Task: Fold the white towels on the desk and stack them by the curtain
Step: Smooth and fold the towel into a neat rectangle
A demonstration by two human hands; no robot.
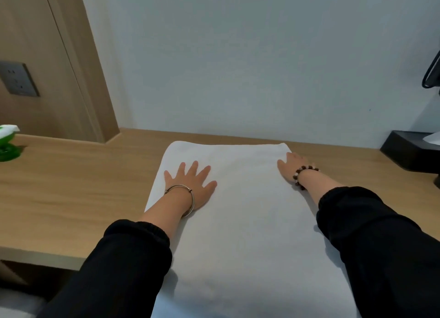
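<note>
A white towel (240, 213) lies flat on the wooden desk (71, 191), running from the wall toward me and hanging over the near edge. My left hand (190, 184) lies palm down on its left part with the fingers spread. My right hand (291, 166) rests flat near the towel's far right corner, fingers straight. No curtain is in view.
A green and white object (8, 143) sits at the desk's far left. A black box (409, 151) stands at the right by the wall, with a black cable (432, 75) above it. A wall socket (17, 78) is on the wooden panel at left.
</note>
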